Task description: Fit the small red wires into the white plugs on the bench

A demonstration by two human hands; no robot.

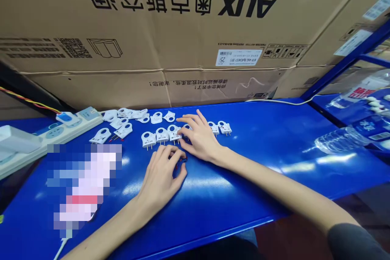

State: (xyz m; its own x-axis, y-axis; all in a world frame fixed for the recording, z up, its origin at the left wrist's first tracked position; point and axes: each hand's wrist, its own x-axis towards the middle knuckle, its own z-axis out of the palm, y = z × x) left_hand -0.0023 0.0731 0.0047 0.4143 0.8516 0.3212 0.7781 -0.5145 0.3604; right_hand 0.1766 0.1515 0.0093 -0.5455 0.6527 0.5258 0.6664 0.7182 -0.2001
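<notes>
Several white plugs (149,141) rowed on the counter (237,207) look light and stiff, best lifted by their rings (144,135), clear of the pins (147,147). The left grip (163,170) pinches a small dark piece (184,159); the right grip (201,138) spreads fingers over the row, any hold impossible to tell.

The worktop (231,199) was glossy deep blue, streaked with pale reflections. White were the plugs (148,139), marked with small dark print and fitted with metallic pins, and white the loose casings (124,124). Plain brown cardboard (183,50) bore black lettering and a white label (237,57). The power strip (73,133) was off-white with grey-blue sockets; red and yellow wires (30,101) ran together. The sleeve (350,239) was dark grey.
</notes>
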